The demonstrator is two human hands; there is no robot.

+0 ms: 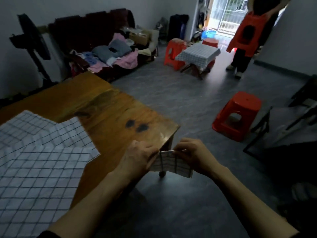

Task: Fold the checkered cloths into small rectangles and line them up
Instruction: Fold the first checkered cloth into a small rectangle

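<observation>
A small folded checkered cloth (173, 164) hangs in the air just off the near right corner of the wooden table (109, 114). My left hand (137, 157) pinches its top left edge and my right hand (190, 153) pinches its top right edge, the two hands close together. Several unfolded white checkered cloths (39, 162) with dark grid lines lie overlapping on the left part of the table, running out of the picture at the left and bottom.
A red plastic stool (237, 115) stands on the grey floor to the right. Farther back are a small table under a checkered cover (199, 54), more red stools, a sofa heaped with clothes (109, 50), and a person carrying a red stool (247, 33).
</observation>
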